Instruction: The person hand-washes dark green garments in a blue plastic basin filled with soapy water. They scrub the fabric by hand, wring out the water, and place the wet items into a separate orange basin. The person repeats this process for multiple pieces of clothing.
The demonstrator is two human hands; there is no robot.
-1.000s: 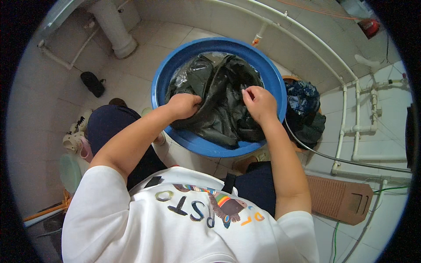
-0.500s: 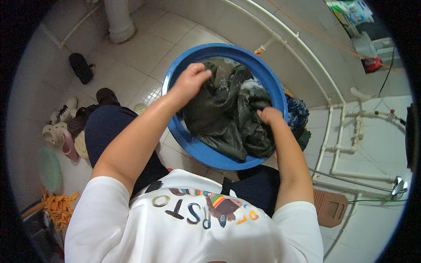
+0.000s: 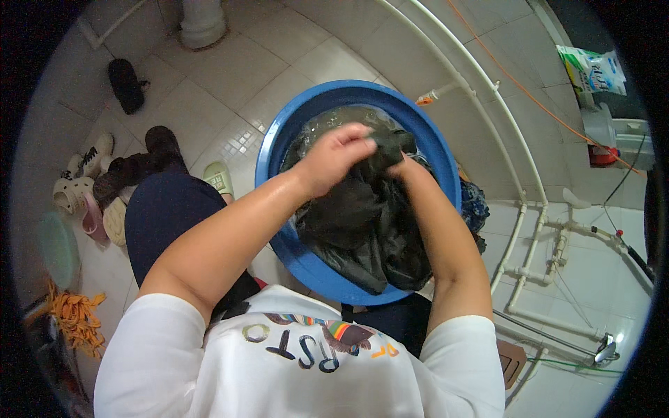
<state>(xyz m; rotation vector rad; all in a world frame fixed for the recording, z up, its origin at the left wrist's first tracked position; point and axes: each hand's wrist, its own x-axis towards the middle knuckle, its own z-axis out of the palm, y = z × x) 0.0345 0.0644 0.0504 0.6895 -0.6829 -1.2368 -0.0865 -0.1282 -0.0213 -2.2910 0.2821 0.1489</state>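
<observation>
In front of me a round blue basin [image 3: 327,280] holds cloudy, foamy water [image 3: 334,120] and a soaked dark garment [image 3: 362,230]. Its wet folds drape across the near half of the basin. My left hand [image 3: 334,159] is closed on a bunched part of the garment above the water, thumb and fingers pressed together. Close beside it on the right, my right hand [image 3: 405,167] reaches into the same bunch. The cloth hides most of its fingers, but they appear curled round the fabric.
A dark blue patterned cloth [image 3: 474,207] lies beyond the basin's right side. White pipes [image 3: 512,157] run along the wall, with a shower head [image 3: 608,350] lower down. Shoes, among them a cream clog [image 3: 72,195], a pale green basin [image 3: 58,249] and an orange mop [image 3: 75,320] are at left.
My hands have come together over the basin's middle: the left moved right, the right moved inward and up. The garment is now gathered between them. The view has shifted slightly.
</observation>
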